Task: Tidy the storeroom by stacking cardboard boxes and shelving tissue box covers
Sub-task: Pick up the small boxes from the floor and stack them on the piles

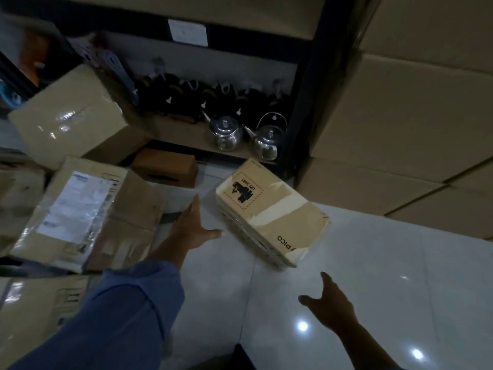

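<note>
Head: kettles [226, 134] (shelved) behind box [269, 209]

The left arm wears a loose long sleeve [117, 321] of plain blue cloth. It enters from 7 o'clock of the view, creased in broad soft folds, and ends in a slack, slightly gathered cuff [162, 271] at the wrist. Beyond the cuff the left hand [192, 227] is bare. Toward 5 o'clock the right hand [332, 307] is bare as well, its forearm [373, 348] uncovered down to the frame's lower edge. A dark patch [241, 356] at 6 o'clock may be the person's clothing.
</note>
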